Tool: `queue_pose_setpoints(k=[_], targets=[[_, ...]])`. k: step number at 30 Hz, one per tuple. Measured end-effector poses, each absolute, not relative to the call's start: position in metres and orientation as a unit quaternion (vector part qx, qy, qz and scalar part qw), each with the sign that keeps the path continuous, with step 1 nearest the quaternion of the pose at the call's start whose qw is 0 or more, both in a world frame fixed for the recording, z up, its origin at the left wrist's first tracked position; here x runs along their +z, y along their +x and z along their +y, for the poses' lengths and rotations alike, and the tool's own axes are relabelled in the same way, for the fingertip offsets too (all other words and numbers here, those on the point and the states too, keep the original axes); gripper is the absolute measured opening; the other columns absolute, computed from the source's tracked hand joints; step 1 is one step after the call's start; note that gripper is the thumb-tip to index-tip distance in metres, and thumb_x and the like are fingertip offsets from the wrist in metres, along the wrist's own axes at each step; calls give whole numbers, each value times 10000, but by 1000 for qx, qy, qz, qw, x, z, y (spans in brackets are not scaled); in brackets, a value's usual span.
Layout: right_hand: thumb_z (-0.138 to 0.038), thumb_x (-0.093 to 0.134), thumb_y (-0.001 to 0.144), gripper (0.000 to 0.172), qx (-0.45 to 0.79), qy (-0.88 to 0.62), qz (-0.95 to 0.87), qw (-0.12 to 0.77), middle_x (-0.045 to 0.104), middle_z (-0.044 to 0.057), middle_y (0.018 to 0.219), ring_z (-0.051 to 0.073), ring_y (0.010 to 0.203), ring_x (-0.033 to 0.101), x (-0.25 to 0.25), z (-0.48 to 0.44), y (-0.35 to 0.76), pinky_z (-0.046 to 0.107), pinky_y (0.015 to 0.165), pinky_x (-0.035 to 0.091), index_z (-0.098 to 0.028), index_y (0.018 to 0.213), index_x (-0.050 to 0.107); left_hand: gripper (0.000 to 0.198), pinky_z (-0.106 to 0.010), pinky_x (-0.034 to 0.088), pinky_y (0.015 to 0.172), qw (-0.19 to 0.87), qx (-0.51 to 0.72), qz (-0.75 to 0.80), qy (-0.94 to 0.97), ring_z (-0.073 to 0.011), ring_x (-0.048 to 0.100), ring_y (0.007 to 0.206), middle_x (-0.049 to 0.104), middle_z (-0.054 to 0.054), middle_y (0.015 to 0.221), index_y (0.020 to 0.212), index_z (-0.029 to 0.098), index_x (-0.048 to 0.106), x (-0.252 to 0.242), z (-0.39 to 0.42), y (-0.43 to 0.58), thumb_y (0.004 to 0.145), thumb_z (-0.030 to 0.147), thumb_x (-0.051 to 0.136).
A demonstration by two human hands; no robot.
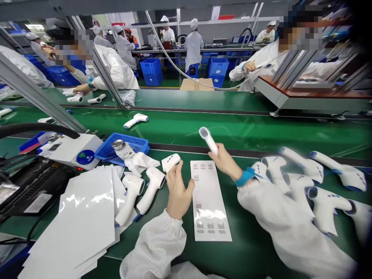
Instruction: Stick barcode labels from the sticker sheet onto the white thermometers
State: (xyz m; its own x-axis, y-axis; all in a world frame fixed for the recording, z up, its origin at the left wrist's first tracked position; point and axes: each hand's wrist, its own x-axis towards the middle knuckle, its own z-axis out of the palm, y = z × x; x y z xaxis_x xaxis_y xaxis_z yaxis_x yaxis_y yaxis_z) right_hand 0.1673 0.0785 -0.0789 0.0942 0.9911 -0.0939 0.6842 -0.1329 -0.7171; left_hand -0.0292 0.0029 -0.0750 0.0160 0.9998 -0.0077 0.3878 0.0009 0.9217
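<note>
My right hand [225, 159] is closed around the handle of a white infrared thermometer [208, 139], held up above the far edge of a label sheet [209, 197]. That sheet lies flat, with rows of small printed labels at both ends and bare patches between. My left hand [178, 190] is open beside the sheet's left edge, thumb apart from the fingers. Just behind its fingers is another thermometer [171, 161], partly hidden; whether they touch I cannot tell. Two more thermometers [130, 195] [152, 186] lie to the left of that hand.
Several thermometers [329, 201] lie at the right by my sleeve. Left are stacked white sheets [84, 217], a blue tray [136, 144] and a white machine [84, 149]. A thermometer [136, 120] rests on the green conveyor belt [186, 128]. Co-workers in white sit opposite.
</note>
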Motion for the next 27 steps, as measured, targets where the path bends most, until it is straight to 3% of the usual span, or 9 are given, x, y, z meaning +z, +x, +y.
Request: queue_pose_setpoints(k=[2,4,7,10,15,18,23,27], targets=[[-234,526,875,481,243,-710,-612,249,455,269,1324,393,1225,478,-70,104,171,563,995,377,-83,1311,391,553,-540,202,1152,368,388,617,577,-321,303,1369,435,-132,1354,1393,225,422,-79,-1,-38,856,249,554],[-236,577,854,452,228,-699,-640,223,438,258,1369,395,1302,417,-65,111,156,527,1048,341,-106,1270,459,508,-537,252,1131,374,405,632,544,-318,324,1349,432,-127,1324,1362,237,434,-85,-8,-44,866,247,539],[-355,645,830,407,269,-653,-689,166,613,185,1200,342,1123,597,-67,93,110,440,928,461,-161,1172,541,509,-534,269,1130,388,466,638,475,-312,338,1331,404,-129,1290,1347,215,401,-96,-20,-46,853,205,528],[-434,756,707,568,313,-627,-704,117,709,170,979,367,904,688,-73,65,59,448,790,503,-145,1150,547,529,-498,230,1173,387,511,636,429,-277,286,1383,343,-127,1328,1374,210,309,-105,-31,-46,866,156,443],[-241,683,720,561,341,-648,-670,121,668,287,1091,440,1023,650,-76,49,32,516,842,460,-80,1216,476,493,-426,263,1184,392,545,624,400,-221,380,1338,408,-94,1260,1372,236,297,-111,-38,-54,896,177,413],[-243,557,799,485,402,-643,-635,146,690,213,1004,348,938,679,-72,48,50,444,766,504,-86,1244,444,517,-422,328,1147,446,545,603,375,-213,469,1256,466,-88,1218,1397,253,293,-105,-34,-56,917,275,483],[-293,386,914,444,570,-543,-585,194,593,-8,740,156,619,607,-67,3,81,250,497,479,-208,1349,371,814,-450,431,1048,629,543,475,290,-211,596,1127,569,-68,1192,1497,365,99,-80,-15,-40,875,333,623],[-379,569,871,551,708,-440,-505,222,621,21,908,161,718,622,-70,-45,96,266,557,523,-259,1377,387,796,-404,529,929,582,565,475,341,-138,641,837,590,16,936,1490,406,172,-74,-3,-26,861,244,633]])
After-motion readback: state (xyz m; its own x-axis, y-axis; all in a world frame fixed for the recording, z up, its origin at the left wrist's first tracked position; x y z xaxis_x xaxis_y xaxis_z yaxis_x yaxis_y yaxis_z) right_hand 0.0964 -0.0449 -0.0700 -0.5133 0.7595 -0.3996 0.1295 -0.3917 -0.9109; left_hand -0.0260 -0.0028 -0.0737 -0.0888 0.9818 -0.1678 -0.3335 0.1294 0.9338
